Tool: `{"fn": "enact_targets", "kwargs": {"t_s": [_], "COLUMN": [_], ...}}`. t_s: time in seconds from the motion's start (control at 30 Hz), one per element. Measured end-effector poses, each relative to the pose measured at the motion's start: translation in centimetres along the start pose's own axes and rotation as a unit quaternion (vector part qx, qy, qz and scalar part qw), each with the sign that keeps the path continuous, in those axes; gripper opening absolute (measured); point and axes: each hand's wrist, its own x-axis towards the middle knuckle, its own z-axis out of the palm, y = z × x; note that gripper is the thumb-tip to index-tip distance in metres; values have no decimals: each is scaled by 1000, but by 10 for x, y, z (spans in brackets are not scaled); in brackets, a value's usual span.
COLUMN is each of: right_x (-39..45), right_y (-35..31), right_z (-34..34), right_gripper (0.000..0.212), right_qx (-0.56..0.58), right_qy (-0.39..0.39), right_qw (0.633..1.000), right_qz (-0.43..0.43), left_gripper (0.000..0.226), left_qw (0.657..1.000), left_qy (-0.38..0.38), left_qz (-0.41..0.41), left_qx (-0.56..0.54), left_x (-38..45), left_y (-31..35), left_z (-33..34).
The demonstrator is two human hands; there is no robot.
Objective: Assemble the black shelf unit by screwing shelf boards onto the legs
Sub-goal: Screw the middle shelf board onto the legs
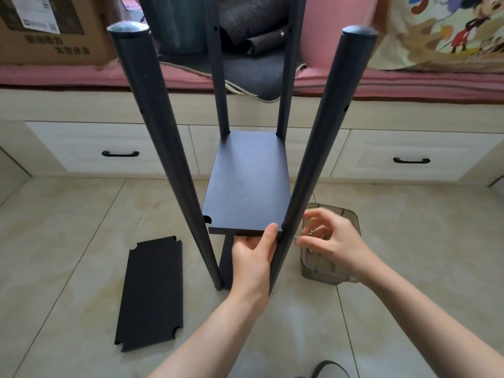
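A pale tiled floor (81, 241) fills the lower half of the head view, and a low bed base with white drawers (114, 151) runs across at twelve o'clock, topped by a pink mattress (54, 75). On the mattress sit a cardboard box (54, 31) at eleven o'clock, a dark grey cloth (253, 66) at twelve, and a cartoon-print blanket (450, 28) at one o'clock.

In the middle stands the black shelf unit: four legs rise from the floor, the two near ones, the left leg (161, 148) and the right leg (319, 148), leaning out toward the camera and crossing much of the scene. A shelf board (245, 184) sits between the legs, above the floor. The left hand (253, 255) grips the board's near edge at its right corner, thumb on top, fingers under. The right hand (332, 238) pinches a small screw (296, 237) against the right leg, just beside that corner.

A spare board (152, 293) lies flat on the floor at eight o'clock, apart from the unit. A clear plastic tub (327, 271) rests on the floor at four o'clock, partly hidden behind the right hand. A dark object shows at the bottom edge, too cut off to tell.
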Motion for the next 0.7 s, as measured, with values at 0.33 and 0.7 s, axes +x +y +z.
{"fn": "enact_targets", "kwargs": {"t_s": [0.33,0.7], "right_x": [13,8], "right_y": [-2,-2], "right_z": [4,13], "right_gripper": [85,41], "right_qx": [258,185], "right_qy": [-150,-146], "right_qw": [954,970], "right_qz": [35,-55], "left_gripper": [18,19], "left_qw": [1000,998], "left_qy": [3,23], "left_qz": [-7,-30], "left_qx": [-8,-47], "left_x": [-3,0], "left_y": [8,21], "left_z": [-3,-11]}}
